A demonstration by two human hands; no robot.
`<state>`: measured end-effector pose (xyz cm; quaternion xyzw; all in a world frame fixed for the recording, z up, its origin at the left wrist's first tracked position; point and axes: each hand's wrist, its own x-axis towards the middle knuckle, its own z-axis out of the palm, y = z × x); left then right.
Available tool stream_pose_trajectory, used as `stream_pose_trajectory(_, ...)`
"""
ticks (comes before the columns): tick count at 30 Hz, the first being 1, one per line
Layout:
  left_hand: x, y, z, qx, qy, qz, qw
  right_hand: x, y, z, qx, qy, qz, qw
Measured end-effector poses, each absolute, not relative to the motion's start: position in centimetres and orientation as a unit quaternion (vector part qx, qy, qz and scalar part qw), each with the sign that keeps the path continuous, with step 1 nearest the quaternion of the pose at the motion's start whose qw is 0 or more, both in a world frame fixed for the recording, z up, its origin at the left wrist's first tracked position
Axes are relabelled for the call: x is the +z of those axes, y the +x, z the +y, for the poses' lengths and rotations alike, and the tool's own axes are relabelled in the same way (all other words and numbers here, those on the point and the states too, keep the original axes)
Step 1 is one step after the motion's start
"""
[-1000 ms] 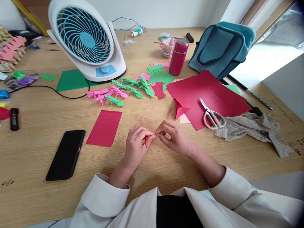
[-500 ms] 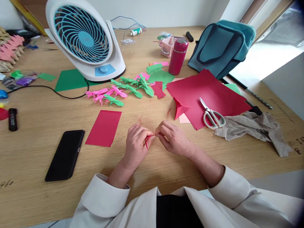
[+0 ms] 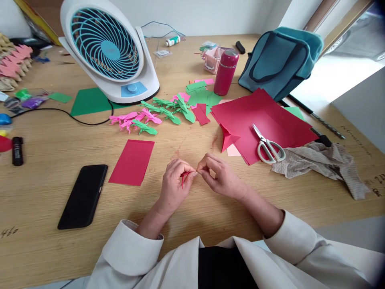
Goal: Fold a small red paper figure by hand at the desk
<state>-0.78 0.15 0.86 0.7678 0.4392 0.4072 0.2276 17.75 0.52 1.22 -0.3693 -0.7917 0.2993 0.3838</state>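
Observation:
Between my hands is a small piece of folded red paper (image 3: 184,176), mostly hidden by my fingers. My left hand (image 3: 175,182) is closed around it, with thin red folds showing between thumb and fingers. The thumb and index finger of my right hand (image 3: 221,176) pinch at its thin tip, close beside the left fingertips. To the left lie red paper rectangles (image 3: 132,162). Beyond my hands are green folded paper figures (image 3: 168,112) and pink ones (image 3: 128,119). At the right, a folded red paper piece (image 3: 228,138) rests against large red sheets (image 3: 261,116).
Scissors (image 3: 267,146) lie on the red sheets, beside a crumpled cloth (image 3: 319,164). A black phone (image 3: 82,196) is at the left. Farther back stand a fan (image 3: 110,50), a red flask (image 3: 226,72) and a teal bag (image 3: 279,62). A black cord (image 3: 60,111) runs across the table.
My left hand has shifted its grip slightly, and the red folds show a little farther left and higher between its fingers. My right hand stays nearly in place.

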Motion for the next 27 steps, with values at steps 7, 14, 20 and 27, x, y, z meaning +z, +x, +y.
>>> stream_pose_trajectory(7, 0.6, -0.6, 0.0, 0.439, 0.728, 0.432, 0.300, 1.3, 17.5, 0.5, 0.329, -0.382, -0.756, 0.418)
stream_pose_trajectory(14, -0.1, -1.0, 0.5, 0.507, 0.681, 0.411, 0.333, 1.2, 17.3, 0.3, 0.367, -0.398, -0.723, 0.429)
stream_pose_trajectory(20, -0.5, -0.7, 0.4, 0.529, 0.626, 0.413, 0.397, 0.6, 16.6, 0.1, 0.418, -0.379, -0.726, 0.393)
stream_pose_trajectory(27, -0.6, -0.4, 0.1, 0.496, 0.597, 0.429, 0.461, 0.1, 15.9, -0.2, 0.450, -0.410, -0.707, 0.358)
